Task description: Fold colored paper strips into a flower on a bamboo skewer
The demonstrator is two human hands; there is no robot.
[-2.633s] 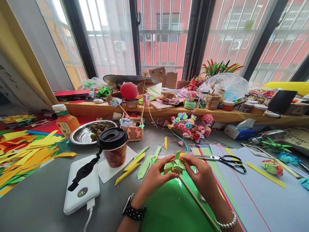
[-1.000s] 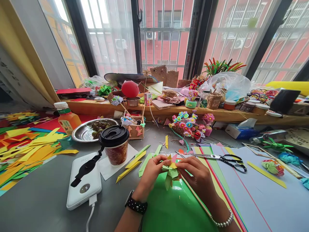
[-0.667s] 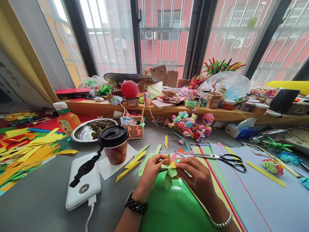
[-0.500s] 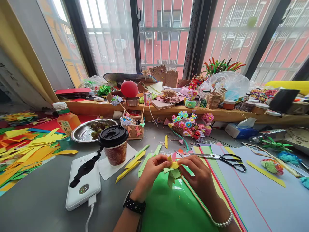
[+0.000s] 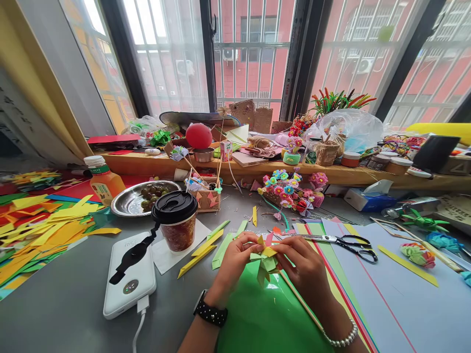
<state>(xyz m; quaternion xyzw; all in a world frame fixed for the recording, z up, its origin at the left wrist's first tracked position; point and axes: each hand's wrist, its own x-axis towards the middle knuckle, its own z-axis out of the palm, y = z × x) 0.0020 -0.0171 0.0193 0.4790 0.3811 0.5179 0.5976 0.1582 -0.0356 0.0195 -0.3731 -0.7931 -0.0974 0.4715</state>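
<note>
Both my hands meet over a green sheet (image 5: 257, 318) at the front of the table. Between them is a small folded paper flower (image 5: 266, 259) in green, yellow and pink, fixed on a thin wooden stick (image 5: 301, 306) that runs down to the right. My left hand (image 5: 235, 262), with a black watch at the wrist, pinches the flower's left side. My right hand (image 5: 305, 267), with a bead bracelet, pinches its right side.
A lidded paper cup (image 5: 176, 223) and a white power bank (image 5: 128, 277) stand left of my hands. Scissors (image 5: 342, 242) lie on stacked coloured sheets at right. Yellow paper strips (image 5: 40, 230) pile at far left, beside a metal dish (image 5: 142, 198) and a juice bottle (image 5: 103, 181).
The paper flower was turned over, from green folds pointing up to hanging down with yellow and pink on top. Both hands kept pinching it and shifted only slightly.
</note>
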